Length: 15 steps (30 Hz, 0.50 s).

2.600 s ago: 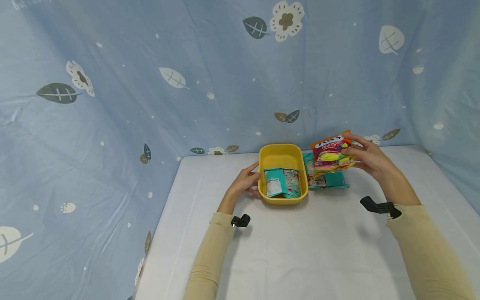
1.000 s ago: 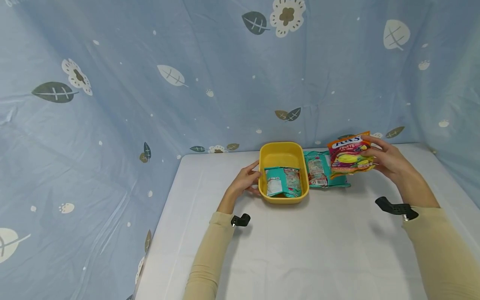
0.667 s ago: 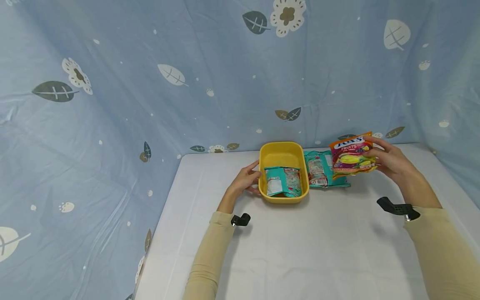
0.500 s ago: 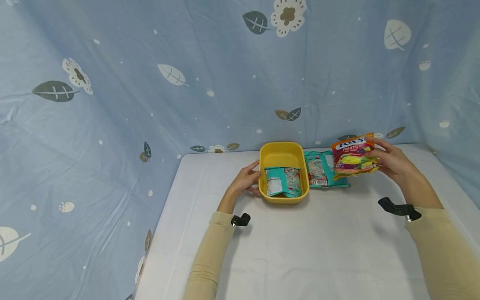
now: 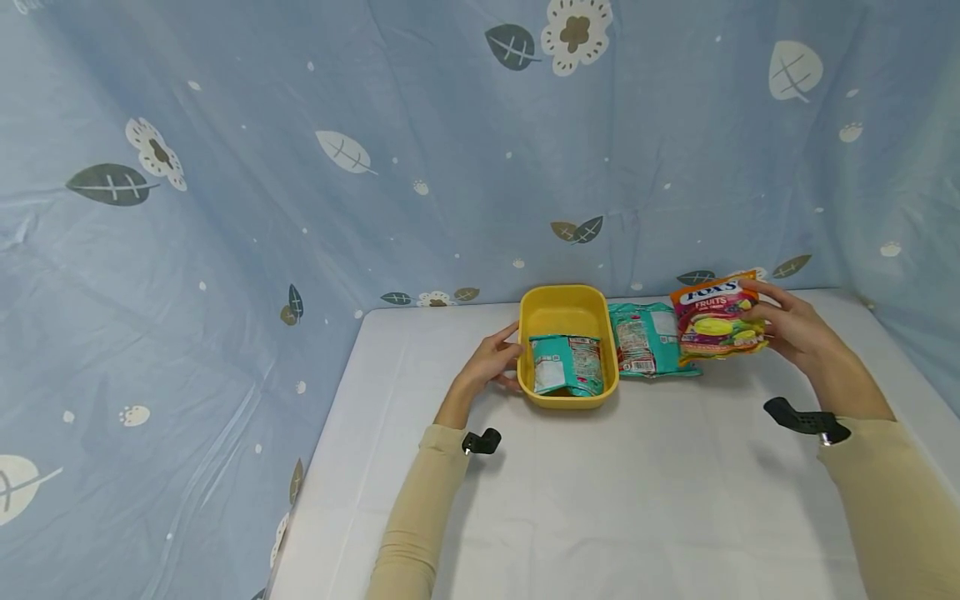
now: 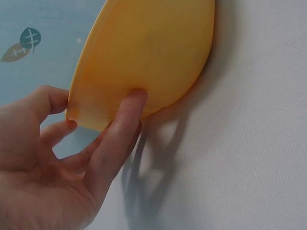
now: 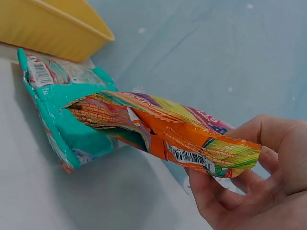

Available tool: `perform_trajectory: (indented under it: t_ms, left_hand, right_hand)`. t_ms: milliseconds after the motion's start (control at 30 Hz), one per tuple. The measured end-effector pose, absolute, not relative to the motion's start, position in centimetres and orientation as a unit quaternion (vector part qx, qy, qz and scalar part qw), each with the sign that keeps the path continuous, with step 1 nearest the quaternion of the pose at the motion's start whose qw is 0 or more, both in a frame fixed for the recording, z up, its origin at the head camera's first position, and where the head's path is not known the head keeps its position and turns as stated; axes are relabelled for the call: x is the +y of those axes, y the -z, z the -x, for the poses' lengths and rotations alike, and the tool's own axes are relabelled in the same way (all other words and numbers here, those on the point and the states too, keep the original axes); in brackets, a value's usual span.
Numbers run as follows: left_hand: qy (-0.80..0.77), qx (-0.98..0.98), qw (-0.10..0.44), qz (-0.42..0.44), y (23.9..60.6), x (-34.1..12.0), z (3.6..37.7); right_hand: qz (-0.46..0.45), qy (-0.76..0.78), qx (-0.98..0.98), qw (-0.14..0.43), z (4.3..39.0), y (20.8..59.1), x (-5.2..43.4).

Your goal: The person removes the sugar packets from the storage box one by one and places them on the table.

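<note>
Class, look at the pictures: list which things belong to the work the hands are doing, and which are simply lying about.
In the work:
- orange fruit-sweets packet, held above the table by the right hand
- yellow tub, steadied by the left hand

Lying about:
- teal packet in the tub
- teal packet on the table, beside the tub
- white table
- leaf-print blue cloth

In the head view the tub [image 5: 564, 312] sat at the middle of the frame, on the far part of the tabletop [image 5: 600, 500], close before the hanging cloth [image 5: 300, 167] that filled the upper frame. One packet [image 5: 566, 364] lay inside the tub, at its near end. Just right of the tub a second packet [image 5: 645, 340] lay flat on the tabletop. The left hand [image 5: 491, 364] rested against the tub's left wall. The right hand [image 5: 787, 329], right of centre, held a third packet [image 5: 718, 317] above the flat packet's right edge.
</note>
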<state>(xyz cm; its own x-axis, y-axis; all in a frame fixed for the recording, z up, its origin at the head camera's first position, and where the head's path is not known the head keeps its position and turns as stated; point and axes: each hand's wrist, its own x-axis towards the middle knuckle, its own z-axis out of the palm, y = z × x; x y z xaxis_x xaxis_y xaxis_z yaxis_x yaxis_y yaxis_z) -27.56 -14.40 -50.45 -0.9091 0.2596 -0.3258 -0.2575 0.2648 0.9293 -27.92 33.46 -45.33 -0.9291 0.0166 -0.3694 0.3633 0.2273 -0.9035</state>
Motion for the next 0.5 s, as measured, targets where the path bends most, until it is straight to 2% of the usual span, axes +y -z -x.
perform_trajectory:
  t_ms: [500]
  left_hand:
    - [-0.613,0.761,0.214,-0.001,50.8,-14.5,27.3]
  right_hand:
    - [-0.129,0.589,0.783,0.152,28.1,46.4,34.9]
